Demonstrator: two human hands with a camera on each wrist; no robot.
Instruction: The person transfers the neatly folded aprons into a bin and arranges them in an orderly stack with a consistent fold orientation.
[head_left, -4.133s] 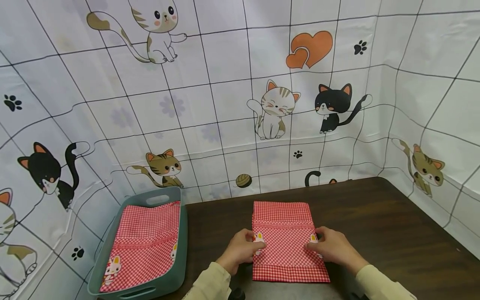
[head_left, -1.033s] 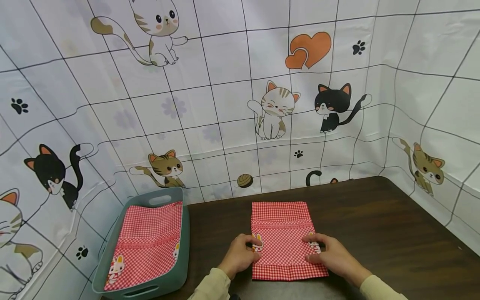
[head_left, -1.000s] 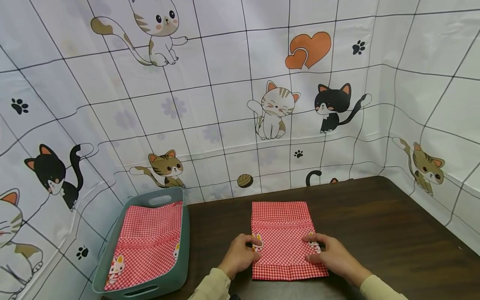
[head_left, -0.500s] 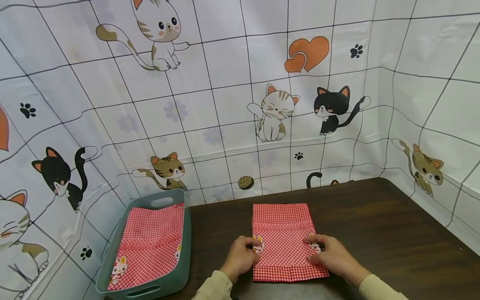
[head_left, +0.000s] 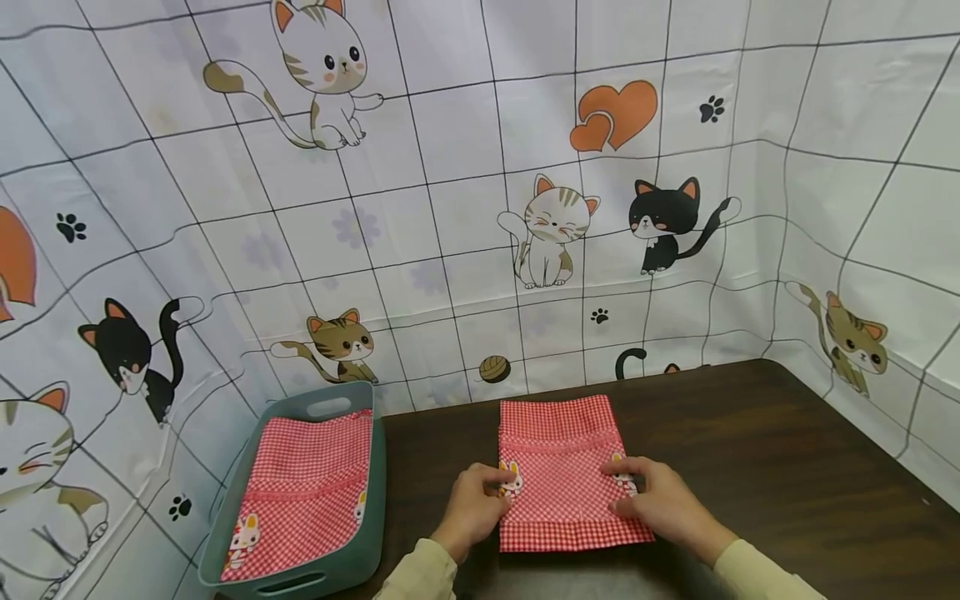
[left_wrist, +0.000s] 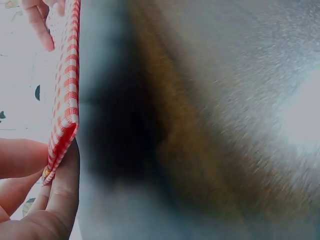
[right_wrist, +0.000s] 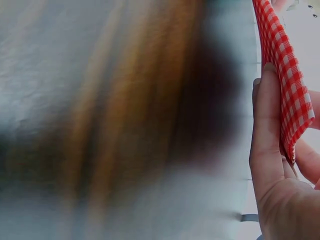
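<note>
A folded red-and-white gingham cloth with rabbit prints at both sides is between my two hands in the head view. My left hand pinches its left edge, thumb on top and fingers beneath. On the opposite edge, my right hand grips it the same way. The left wrist view shows the cloth's layered edge between thumb and fingers. From the right wrist, long fingers lie along the underside of the cloth, which stands clear of the blurred tabletop.
A green plastic basket stands at the left of the dark wooden table, with matching gingham cloth lying in it. Behind and to the right hangs a white wall covering with printed cats.
My hands have closed on the cloth's side edges and raised it slightly; its far part now bends a little. The head view has shifted, so the basket appears further right.
</note>
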